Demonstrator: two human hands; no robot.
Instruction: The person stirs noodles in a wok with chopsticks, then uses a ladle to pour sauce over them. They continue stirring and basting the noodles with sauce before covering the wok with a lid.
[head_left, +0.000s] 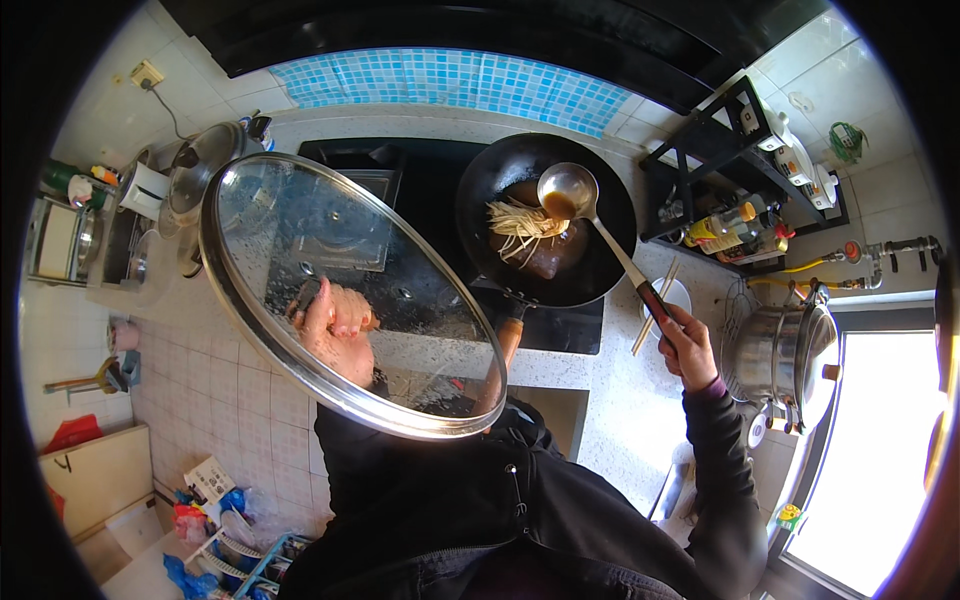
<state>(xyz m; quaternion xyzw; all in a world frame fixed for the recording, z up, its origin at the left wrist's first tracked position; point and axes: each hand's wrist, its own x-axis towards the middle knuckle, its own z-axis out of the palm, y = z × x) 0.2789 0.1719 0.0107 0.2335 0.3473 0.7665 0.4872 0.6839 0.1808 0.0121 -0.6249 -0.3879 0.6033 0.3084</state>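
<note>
My left hand (341, 330) grips the knob of a glass wok lid (420, 352) with a steel rim, and shows through its wet glass. The lid is tilted, held up left of a black wok (600, 255) on the stove. In my right hand (686, 346) is the dark handle of a steel ladle (581, 176). The ladle's bowl holds some brown liquid above the wok. Pale, thin strands of food (517, 225), perhaps enoki mushrooms, lie in brown sauce inside the wok. The wok's wooden handle (510, 341) points towards me, partly behind the lid.
Chopsticks (651, 315) rest across a white bowl (679, 300) right of the wok. A black rack (675, 169) holds bottles (724, 225) and white jars (795, 161). A steel steamer pot (765, 352) stands by the bright window. More cookware (199, 169) is at the left.
</note>
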